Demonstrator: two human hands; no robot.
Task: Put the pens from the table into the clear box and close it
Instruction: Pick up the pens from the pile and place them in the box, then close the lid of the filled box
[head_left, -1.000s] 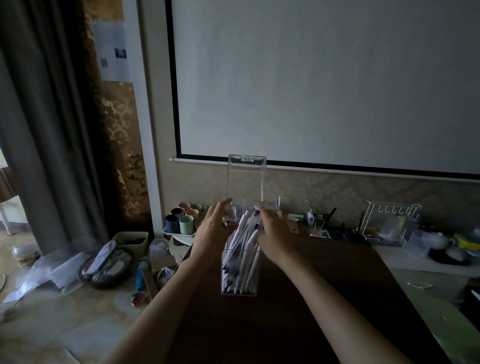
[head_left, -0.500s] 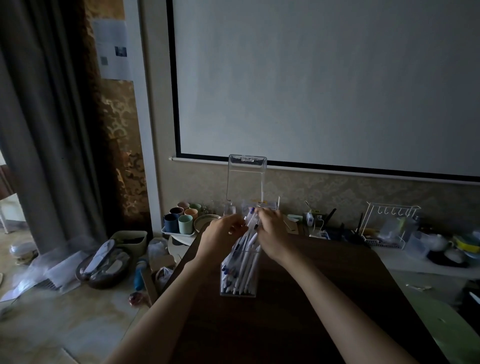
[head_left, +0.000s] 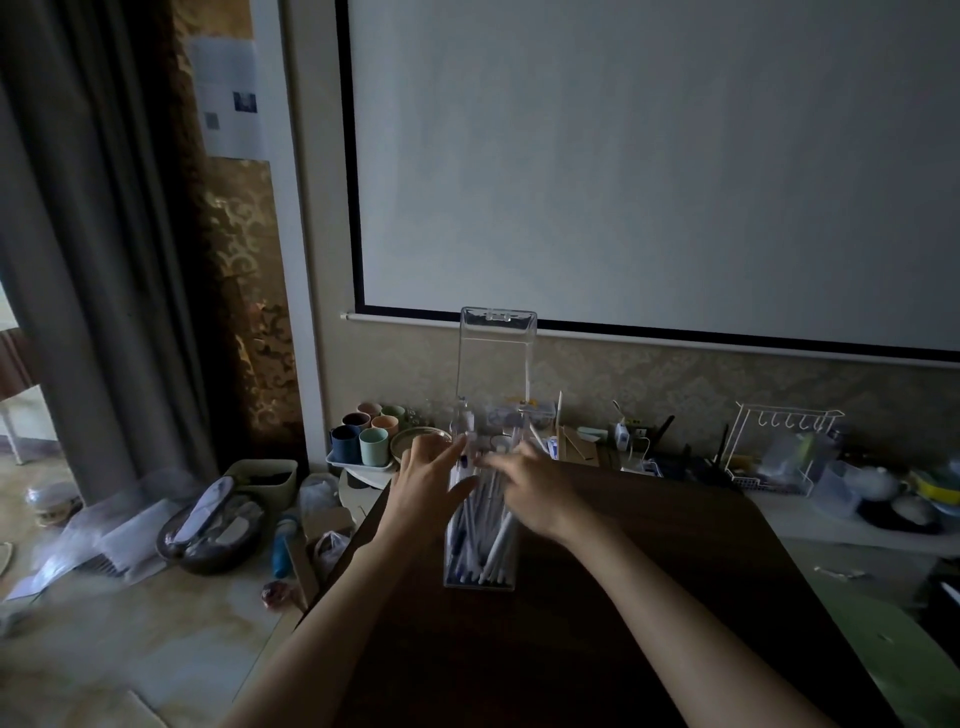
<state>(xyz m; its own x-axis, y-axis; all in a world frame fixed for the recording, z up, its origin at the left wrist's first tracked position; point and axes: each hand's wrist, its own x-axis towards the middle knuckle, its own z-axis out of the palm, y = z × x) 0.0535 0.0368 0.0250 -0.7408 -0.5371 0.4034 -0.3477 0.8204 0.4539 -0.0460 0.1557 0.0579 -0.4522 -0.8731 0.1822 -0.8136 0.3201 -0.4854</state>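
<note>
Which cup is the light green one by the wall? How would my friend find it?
Look left of the dark table, under the corner of the big white screen, at the cluster of cups on a tray. The light green cup is the front one, right beside the dark blue cup, and it is the palest.

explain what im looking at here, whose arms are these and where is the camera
There is no machine here. A person wears a camera on the head, looking forward and down, so the arms are their own. The left hand and right hand meet over a clear box standing on a dark table. The box is full of white pens, and its lid stands open upright. The fingers are blurred, so whether either hand holds a pen cannot be told.
</note>
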